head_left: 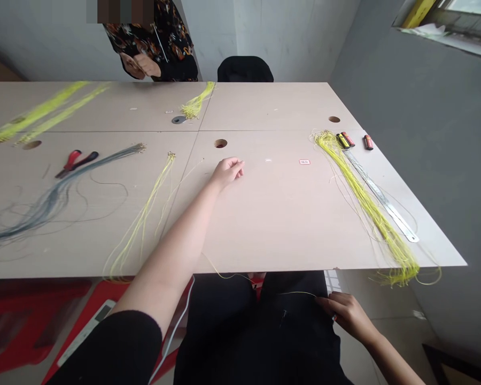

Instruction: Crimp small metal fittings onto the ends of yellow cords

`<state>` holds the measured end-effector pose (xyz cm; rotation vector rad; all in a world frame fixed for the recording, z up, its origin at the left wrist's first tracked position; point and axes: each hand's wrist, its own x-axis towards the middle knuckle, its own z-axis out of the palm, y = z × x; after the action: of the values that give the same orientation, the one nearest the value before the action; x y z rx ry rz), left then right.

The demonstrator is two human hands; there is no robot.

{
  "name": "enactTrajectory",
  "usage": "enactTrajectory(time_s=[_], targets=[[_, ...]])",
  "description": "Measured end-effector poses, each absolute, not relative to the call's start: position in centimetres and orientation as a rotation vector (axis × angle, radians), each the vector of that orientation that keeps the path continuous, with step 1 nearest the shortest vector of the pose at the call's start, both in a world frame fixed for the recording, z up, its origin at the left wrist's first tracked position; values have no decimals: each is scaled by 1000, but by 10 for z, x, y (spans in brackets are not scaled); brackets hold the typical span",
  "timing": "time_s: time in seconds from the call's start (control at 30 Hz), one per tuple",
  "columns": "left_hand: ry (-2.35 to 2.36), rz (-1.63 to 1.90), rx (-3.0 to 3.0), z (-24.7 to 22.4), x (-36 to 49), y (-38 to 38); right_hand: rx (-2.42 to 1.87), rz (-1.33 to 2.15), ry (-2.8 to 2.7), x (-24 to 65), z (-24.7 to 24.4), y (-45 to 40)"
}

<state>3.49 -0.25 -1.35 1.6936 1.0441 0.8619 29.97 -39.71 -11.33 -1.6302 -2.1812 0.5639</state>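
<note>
Yellow wire [296, 293], a single thin strand, is pinched in the clenched right grip [344, 315] down by the person's lap and runs up toward the near edge of the counter [280, 230]. The left grip [227, 172] lies released on the counter, fingers loosely curled, near a round hole [220, 143]. To the right, a thick yellow wire bundle [371, 206] lies along a steel ruler [388, 211], with red-and-yellow cylinders [347, 140] at its far end. To the left lie sparse yellow strands [142, 214], gray-blue wires [52, 200] and red-handled pliers [76, 162]. Across the counter, a co-worker's hands [138, 65] are just beyond another yellow bunch [194, 104].
</note>
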Motion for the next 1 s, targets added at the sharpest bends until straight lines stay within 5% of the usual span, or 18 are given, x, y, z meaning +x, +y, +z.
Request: enactTrajectory(time_s=[0.43, 1.0], targets=[[1066, 805, 1726, -10, 33, -5, -1445, 317, -2247, 307, -131, -396], [1052, 817, 1683, -9, 33, -5, -1423, 477, -2385, 318, -129, -391]])
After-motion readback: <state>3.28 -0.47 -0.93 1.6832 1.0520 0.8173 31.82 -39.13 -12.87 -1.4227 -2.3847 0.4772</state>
